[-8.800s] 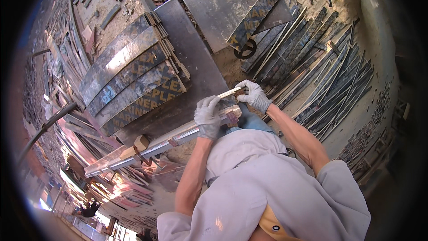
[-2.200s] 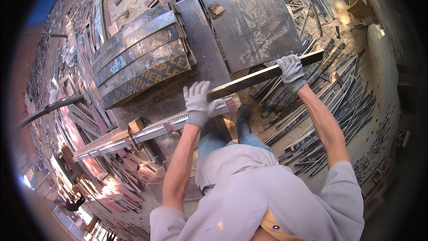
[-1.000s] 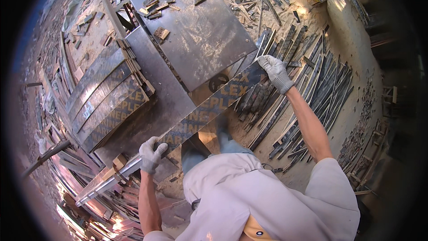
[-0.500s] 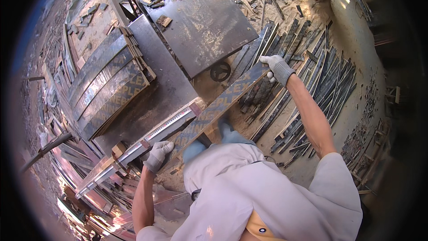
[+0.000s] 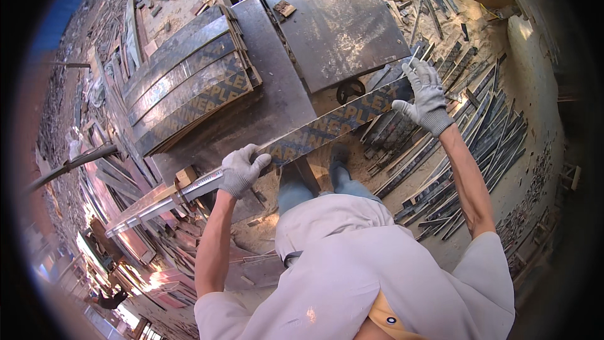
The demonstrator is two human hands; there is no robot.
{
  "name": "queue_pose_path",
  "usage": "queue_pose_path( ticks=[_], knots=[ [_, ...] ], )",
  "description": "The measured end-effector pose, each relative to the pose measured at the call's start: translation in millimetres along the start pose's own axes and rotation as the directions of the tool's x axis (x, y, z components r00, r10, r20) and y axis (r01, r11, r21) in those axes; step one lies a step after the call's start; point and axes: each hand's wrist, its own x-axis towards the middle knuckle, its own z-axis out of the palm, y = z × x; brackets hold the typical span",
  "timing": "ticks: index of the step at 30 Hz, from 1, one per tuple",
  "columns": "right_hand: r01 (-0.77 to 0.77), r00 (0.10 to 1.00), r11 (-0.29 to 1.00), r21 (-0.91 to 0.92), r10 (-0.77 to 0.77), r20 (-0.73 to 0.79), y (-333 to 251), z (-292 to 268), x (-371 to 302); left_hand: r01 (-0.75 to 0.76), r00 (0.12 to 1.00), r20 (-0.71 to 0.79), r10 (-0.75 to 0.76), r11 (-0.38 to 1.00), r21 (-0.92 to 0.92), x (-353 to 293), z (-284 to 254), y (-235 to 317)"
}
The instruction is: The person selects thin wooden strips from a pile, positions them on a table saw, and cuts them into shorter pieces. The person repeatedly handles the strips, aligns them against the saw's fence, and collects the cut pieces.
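A long dark plywood strip (image 5: 327,127) with pale printed lettering lies slantwise in front of me, along the near edge of the metal table. My left hand (image 5: 242,167), in a grey knit glove, grips its left end, thumb on the face. At the far right end is my right hand (image 5: 425,97), also gloved, thumb and fingers spanning the strip's width. A metal rail with a measuring scale (image 5: 204,182) runs out to the left beneath my left hand; the strip and the hand hide its right part.
Wide printed plywood strips lie stacked (image 5: 195,82) on the metal table (image 5: 277,63). Offcuts (image 5: 285,8) lie on the far tabletop (image 5: 352,25). A dark handwheel (image 5: 350,91) sits below it. Many narrow strips (image 5: 478,145) cover the floor at right. A bar (image 5: 75,165) juts out at left.
The strip has moved up against the table edge, covering part of the scale. Both hands have moved with it, and the right hand's fingers have stretched out. The view has shifted left.
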Motion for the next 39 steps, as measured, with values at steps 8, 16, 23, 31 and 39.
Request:
queue_pose_path(
  ticks=[8, 16, 23, 31, 39],
  knots=[
    [0.267, 0.875, 0.959, -0.097, -0.199, 0.442, 2, 32, 76, -0.104, 0.993, -0.061, 0.098, 0.99, -0.096, 94, 32, 51],
    [0.343, 0.877, 0.917, -0.204, -0.235, 0.419, 66, 107, 111, 0.008, 0.998, 0.05, -0.035, 0.889, 0.459, 83, 83, 43],
    [0.37, 0.888, 0.916, -0.155, -0.3, 0.349, 78, 158, 100, -0.166, 0.966, -0.136, 0.221, 0.928, 0.334, 96, 117, 21],
    [0.329, 0.889, 0.944, 0.005, -0.311, 0.336, 74, 129, 78, -0.22, 0.937, -0.191, 0.293, 0.917, 0.331, 105, 123, 11],
    [0.284, 0.947, 0.958, -0.051, -0.272, 0.17, 69, 145, 56, -0.195, 0.928, -0.222, 0.3, 0.897, 0.398, 105, 132, 7]
  ],
)
